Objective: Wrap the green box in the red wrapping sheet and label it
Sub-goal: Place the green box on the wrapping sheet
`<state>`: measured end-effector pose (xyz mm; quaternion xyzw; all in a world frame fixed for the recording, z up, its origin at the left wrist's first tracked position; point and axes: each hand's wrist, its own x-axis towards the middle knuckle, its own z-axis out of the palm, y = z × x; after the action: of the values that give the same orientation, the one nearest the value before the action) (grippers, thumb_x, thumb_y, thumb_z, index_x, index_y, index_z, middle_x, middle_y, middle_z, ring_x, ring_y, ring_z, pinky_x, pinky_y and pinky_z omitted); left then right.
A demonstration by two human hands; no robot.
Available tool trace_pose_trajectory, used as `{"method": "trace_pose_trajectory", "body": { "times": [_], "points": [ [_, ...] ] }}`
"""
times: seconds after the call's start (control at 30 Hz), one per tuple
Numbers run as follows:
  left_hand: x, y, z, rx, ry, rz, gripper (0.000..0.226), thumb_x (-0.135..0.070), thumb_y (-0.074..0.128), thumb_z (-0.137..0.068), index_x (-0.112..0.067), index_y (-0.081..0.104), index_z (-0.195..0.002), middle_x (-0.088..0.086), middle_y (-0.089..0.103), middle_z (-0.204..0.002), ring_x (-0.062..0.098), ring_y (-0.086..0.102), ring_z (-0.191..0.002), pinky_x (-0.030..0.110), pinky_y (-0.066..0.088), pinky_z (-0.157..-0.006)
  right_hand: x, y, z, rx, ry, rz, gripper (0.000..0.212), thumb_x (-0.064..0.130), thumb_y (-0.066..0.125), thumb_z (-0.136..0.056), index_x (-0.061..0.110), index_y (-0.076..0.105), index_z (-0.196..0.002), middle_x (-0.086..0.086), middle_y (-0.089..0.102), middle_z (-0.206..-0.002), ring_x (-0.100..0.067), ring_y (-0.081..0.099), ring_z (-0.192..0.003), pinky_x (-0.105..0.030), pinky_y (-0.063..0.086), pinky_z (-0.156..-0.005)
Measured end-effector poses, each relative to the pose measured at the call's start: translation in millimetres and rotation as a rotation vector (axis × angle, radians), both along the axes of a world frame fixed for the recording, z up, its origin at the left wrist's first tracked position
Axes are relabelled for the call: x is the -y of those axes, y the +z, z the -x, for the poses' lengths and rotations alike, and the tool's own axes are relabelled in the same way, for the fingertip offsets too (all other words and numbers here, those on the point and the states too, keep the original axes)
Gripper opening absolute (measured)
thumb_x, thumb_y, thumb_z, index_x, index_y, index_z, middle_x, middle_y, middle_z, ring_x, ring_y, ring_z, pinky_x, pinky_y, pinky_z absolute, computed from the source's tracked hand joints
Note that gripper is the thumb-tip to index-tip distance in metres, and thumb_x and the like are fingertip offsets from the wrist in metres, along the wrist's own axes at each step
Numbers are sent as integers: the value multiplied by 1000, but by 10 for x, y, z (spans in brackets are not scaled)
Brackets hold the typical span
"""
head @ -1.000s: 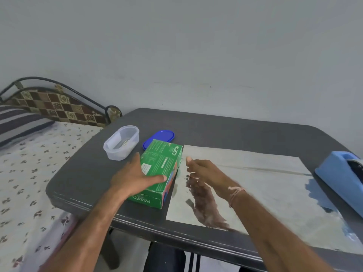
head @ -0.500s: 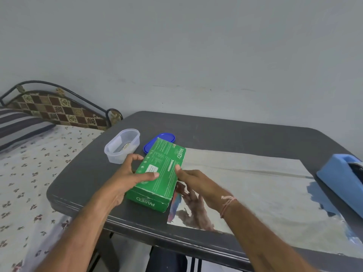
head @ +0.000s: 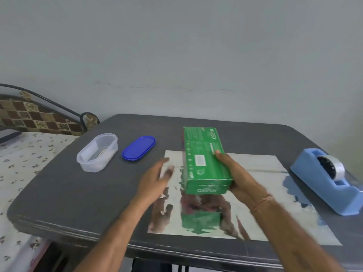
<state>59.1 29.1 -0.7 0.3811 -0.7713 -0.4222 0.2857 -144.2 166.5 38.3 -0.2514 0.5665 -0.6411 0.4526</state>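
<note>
Above the middle of the wrapping sheet [head: 265, 193], the green box [head: 204, 160] is held in the right hand [head: 237, 179], whose fingers close round the near right corner with the thumb on the top face. The box appears lifted clear, its reflection showing in the sheet below. The sheet lies flat on the desk [head: 68, 193] with its silvery face up and no red showing. The left hand [head: 155, 179] hovers just left of the box, fingers straight and holding nothing. Wrapping looks barely begun: the box is not yet set down, no fold is made, no tape is drawn from the tape dispenser [head: 326, 183] at the right, and no label is in sight.
</note>
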Motion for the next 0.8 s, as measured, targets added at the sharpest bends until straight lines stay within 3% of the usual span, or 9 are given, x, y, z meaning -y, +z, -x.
{"method": "trace_pose_trajectory", "body": {
  "times": [0.1, 0.13, 0.2, 0.3, 0.6, 0.73, 0.8],
  "points": [
    [-31, -238, 288, 533, -235, 228, 88, -82, 39, -88, -38, 19, -162, -8, 10, -171, 18, 5, -159, 56, 10, -124, -318, -59, 322, -6, -54, -85, 45, 43, 61, -97, 13, 61, -130, -11, 76, -114, -30, 75, -98, -39, 61, -78],
    [-5, -274, 325, 648, -273, 281, 104, -95, 27, -76, -39, 12, -162, -7, 3, -172, 19, -1, -159, 59, 3, -123, -403, -81, 389, -3, -63, -95, 45, 42, 61, -98, 12, 60, -131, -12, 76, -114, -31, 75, -100, -39, 60, -78],
    [79, -307, 343, 760, -291, 332, 121, -102, 12, -59, -40, 8, -162, -8, -5, -172, 18, -6, -159, 62, -2, -122, -536, -123, 488, 7, -73, -91, 46, 40, 61, -98, 9, 58, -133, -15, 74, -117, -34, 74, -103, -39, 61, -78],
    [203, -321, 288, 801, -285, 331, 119, -101, 17, -60, -42, 6, -162, -12, -8, -171, 14, -8, -158, 63, -2, -122, -623, -150, 528, 52, -109, -96, 45, 37, 62, -99, 7, 59, -132, -17, 74, -116, -35, 74, -102, -38, 62, -73],
    [507, -380, -104, 821, -252, 299, 119, -105, 21, -58, -49, 2, -160, -20, -11, -169, 9, -9, -157, 60, -3, -123, -533, -191, 468, 76, -126, -116, 40, 38, 60, -100, 8, 63, -126, -14, 76, -111, -31, 75, -100, -41, 61, -83],
    [502, -317, -58, 779, -238, 309, 114, -99, 39, -66, -44, 11, -162, -12, -4, -171, 13, -6, -158, 60, -1, -123, -497, -235, 467, 7, -108, -123, 43, 40, 59, -101, 6, 62, -128, -14, 75, -115, -31, 74, -105, -38, 60, -83],
    [397, -276, 51, 682, -210, 388, 114, -97, 38, -64, -40, 19, -161, -8, 2, -172, 15, -3, -159, 55, -2, -125, -472, -274, 466, -33, -130, -128, 42, 39, 59, -101, 5, 63, -126, -14, 76, -114, -30, 74, -104, -36, 60, -81]
  ]
}}
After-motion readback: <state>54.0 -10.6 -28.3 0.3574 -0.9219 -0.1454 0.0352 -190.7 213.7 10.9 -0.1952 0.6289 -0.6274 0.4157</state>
